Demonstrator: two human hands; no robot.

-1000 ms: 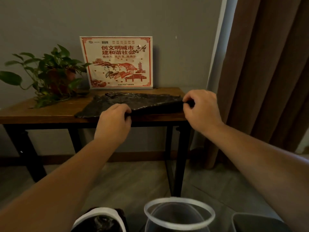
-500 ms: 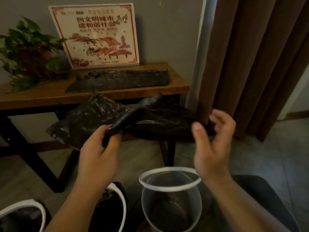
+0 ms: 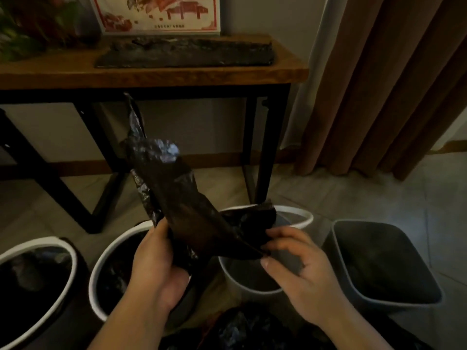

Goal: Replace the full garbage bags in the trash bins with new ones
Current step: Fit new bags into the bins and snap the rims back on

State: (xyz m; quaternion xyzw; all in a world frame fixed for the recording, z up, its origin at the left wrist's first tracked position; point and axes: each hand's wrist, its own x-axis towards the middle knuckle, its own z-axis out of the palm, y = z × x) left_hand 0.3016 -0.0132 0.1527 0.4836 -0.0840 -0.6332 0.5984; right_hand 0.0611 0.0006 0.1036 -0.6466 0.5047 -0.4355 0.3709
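Observation:
A new black garbage bag [image 3: 177, 198], folded and crumpled, hangs in the air above the bins. My left hand [image 3: 156, 269] grips its lower part. My right hand [image 3: 300, 263] pinches its right edge with curled fingers. Below the bag stands a round bin with a white rim [image 3: 300, 215] and no bag in it. Two white-rimmed bins [image 3: 101, 261] [image 3: 63, 246] at the left hold black bags. A stack of flat black bags [image 3: 187, 53] lies on the wooden table [image 3: 151, 74].
A grey square bin [image 3: 384, 263] stands at the right on the tiled floor. A full black bag [image 3: 242, 327] sits at the bottom edge between my arms. Brown curtains [image 3: 391, 84] hang at the right. A plant [image 3: 38, 21] and a poster [image 3: 156, 13] stand on the table.
Both hands pulled one bag off the stack on the table and brought it down over the bins. The view has dropped toward the floor.

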